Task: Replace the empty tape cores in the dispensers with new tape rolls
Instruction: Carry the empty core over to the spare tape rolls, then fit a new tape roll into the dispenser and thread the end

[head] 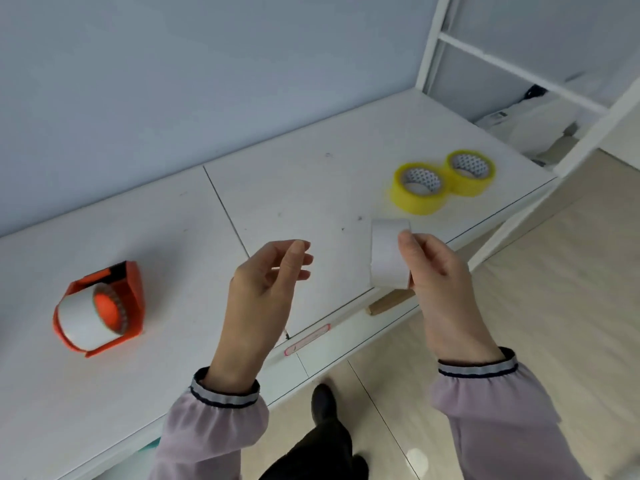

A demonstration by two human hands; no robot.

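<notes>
An orange tape dispenser (131,299) lies on the white table (311,188) at the left, with a white empty core (78,318) on its orange hub. Two yellow tape rolls (417,188) (471,173) lie flat side by side at the right. My right hand (440,271) holds another white empty core (388,256) above the table's front edge. My left hand (266,282) hovers beside it, fingers apart, holding nothing.
A white metal frame (519,74) stands beyond the table's right end, with white bags behind it. A small wooden block (388,303) sits under the table edge. A pink label (306,339) is stuck near the front edge. My foot (323,403) is on the pale floor.
</notes>
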